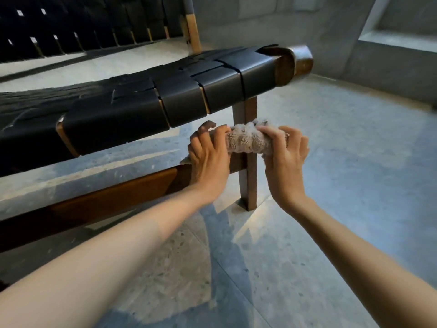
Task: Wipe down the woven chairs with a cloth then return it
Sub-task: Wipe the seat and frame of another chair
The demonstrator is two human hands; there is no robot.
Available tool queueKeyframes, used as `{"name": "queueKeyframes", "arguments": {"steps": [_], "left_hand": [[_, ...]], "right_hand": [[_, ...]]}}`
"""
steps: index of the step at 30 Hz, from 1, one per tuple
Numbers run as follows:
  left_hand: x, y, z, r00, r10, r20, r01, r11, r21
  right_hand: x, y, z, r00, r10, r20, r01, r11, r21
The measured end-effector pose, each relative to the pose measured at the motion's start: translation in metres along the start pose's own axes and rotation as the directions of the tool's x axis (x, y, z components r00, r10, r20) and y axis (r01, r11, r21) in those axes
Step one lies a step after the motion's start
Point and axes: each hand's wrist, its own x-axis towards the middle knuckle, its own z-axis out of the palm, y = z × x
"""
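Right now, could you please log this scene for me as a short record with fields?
setting: pale speckled floor, grey wall behind
chair: woven chair, black straps over a wooden frame
cloth: beige fluffy cloth, bunched into a roll in front of the chair leg
left hand: left hand closed on the cloth's left end
right hand: right hand closed on its right end
behind: second woven piece
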Motion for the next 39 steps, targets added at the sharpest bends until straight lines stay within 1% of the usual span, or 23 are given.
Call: {"name": "queueKeyframes", "arguments": {"steps": [2, 3, 5, 6, 7, 8, 10, 12, 14, 16, 17, 18, 19, 20, 22, 25, 28, 31, 34, 37, 39], "left_hand": [[0.012, 0.02, 0.005, 0.985, -0.172, 0.006, 0.172, 0.982, -0.075], [0.019, 0.029, 0.006, 0.964, -0.265, 0.011, 0.264, 0.956, -0.125], [0.031, 0.044, 0.01, 0.898, -0.435, 0.061, 0.437, 0.873, -0.215], [0.035, 0.049, 0.012, 0.86, -0.5, 0.107, 0.51, 0.826, -0.241], [0.037, 0.052, 0.013, 0.826, -0.543, 0.151, 0.563, 0.785, -0.259], [0.038, 0.052, 0.014, 0.808, -0.56, 0.184, 0.589, 0.759, -0.277], [0.039, 0.045, 0.018, 0.822, -0.521, 0.232, 0.57, 0.744, -0.348], [0.036, 0.037, 0.021, 0.857, -0.445, 0.261, 0.514, 0.69, -0.51], [0.029, 0.034, 0.02, 0.886, -0.376, 0.27, 0.452, 0.579, -0.679], [0.023, 0.037, 0.017, 0.889, -0.334, 0.315, 0.443, 0.448, -0.777], [0.023, 0.041, 0.015, 0.878, -0.33, 0.346, 0.459, 0.381, -0.803], [0.024, 0.045, 0.012, 0.868, -0.333, 0.368, 0.471, 0.322, -0.821], [0.028, 0.048, 0.01, 0.865, -0.334, 0.374, 0.471, 0.286, -0.834], [0.032, 0.05, 0.007, 0.871, -0.324, 0.369, 0.461, 0.282, -0.842], [0.038, 0.052, 0.001, 0.9, -0.286, 0.33, 0.412, 0.304, -0.859], [0.044, 0.046, -0.003, 0.924, -0.245, 0.293, 0.364, 0.335, -0.869], [0.047, 0.04, 0.004, 0.943, -0.225, 0.243, 0.319, 0.415, -0.852], [0.045, 0.038, 0.019, 0.958, -0.231, 0.17, 0.266, 0.488, -0.831], [0.031, 0.032, 0.036, 0.969, -0.217, 0.115, 0.22, 0.563, -0.797], [0.01, 0.018, 0.054, 0.986, -0.137, 0.091, 0.159, 0.649, -0.744], [-0.001, 0.015, 0.059, 0.992, -0.115, 0.054, 0.121, 0.714, -0.69]], "right_hand": [[0.011, 0.002, 0.005, 0.99, 0.141, -0.009, -0.141, 0.99, 0.016], [0.019, 0.003, 0.008, 0.973, 0.232, 0.016, -0.232, 0.973, 0.014], [0.029, 0.008, 0.015, 0.912, 0.383, 0.146, -0.38, 0.924, -0.046], [0.03, 0.009, 0.017, 0.879, 0.416, 0.231, -0.404, 0.909, -0.099], [0.03, 0.01, 0.02, 0.855, 0.421, 0.302, -0.395, 0.907, -0.146], [0.03, 0.011, 0.021, 0.835, 0.417, 0.36, -0.379, 0.909, -0.175], [0.033, 0.017, 0.024, 0.798, 0.42, 0.432, -0.401, 0.905, -0.138], [0.038, 0.018, 0.022, 0.743, 0.413, 0.527, -0.515, 0.856, 0.054], [0.039, 0.013, 0.014, 0.733, 0.344, 0.586, -0.585, 0.758, 0.287], [0.038, 0.008, 0.008, 0.74, 0.263, 0.619, -0.618, 0.628, 0.473], [0.04, 0.005, 0.006, 0.749, 0.234, 0.62, -0.617, 0.586, 0.525], [0.042, 0.001, 0.003, 0.759, 0.22, 0.613, -0.609, 0.572, 0.55], [0.046, -0.002, 0.002, 0.764, 0.219, 0.607, -0.606, 0.567, 0.558], [0.051, -0.006, 0.001, 0.766, 0.228, 0.601, -0.606, 0.571, 0.554], [0.061, -0.01, -0.001, 0.774, 0.214, 0.596, -0.592, 0.578, 0.561], [0.071, -0.013, -0.002, 0.811, 0.179, 0.556, -0.543, 0.583, 0.604], [0.075, -0.012, 0.001, 0.842, 0.15, 0.518, -0.495, 0.597, 0.631], [0.07, -0.008, 0.006, 0.854, 0.171, 0.492, -0.48, 0.626, 0.615], [0.056, 0.003, 0.013, 0.831, 0.203, 0.518, -0.517, 0.626, 0.584], [0.03, 0.017, 0.015, 0.774, 0.239, 0.587, -0.597, 0.586, 0.548], [0.011, 0.022, 0.015, 0.738, 0.268, 0.619, -0.642, 0.561, 0.523]]}}
